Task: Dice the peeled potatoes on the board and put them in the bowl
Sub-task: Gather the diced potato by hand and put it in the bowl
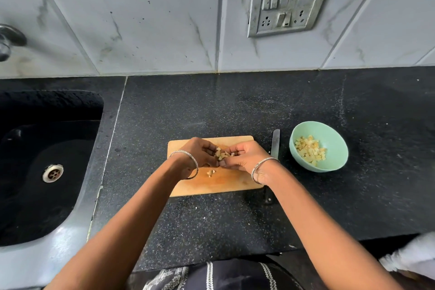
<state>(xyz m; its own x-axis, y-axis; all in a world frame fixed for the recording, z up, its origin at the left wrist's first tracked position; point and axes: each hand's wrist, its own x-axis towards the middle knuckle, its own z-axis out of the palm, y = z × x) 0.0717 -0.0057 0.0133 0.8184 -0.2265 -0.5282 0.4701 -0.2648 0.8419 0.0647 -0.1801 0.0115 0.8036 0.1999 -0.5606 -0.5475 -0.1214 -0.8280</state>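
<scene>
While your left hand (200,153) and right hand (244,155) are cupped together, fingers curled round a loose heap of potato cubes (221,154) on the board (235,181) at frame centre, the carry to the bowl (334,134) at centre right is where pieces could slip between your fingers onto the dark counter (306,207). The knife (275,143) lies between board and bowl, under that path, so a low sweep may catch its blade. A few stray cubes (211,172) lower on the board could be forgotten.
</scene>
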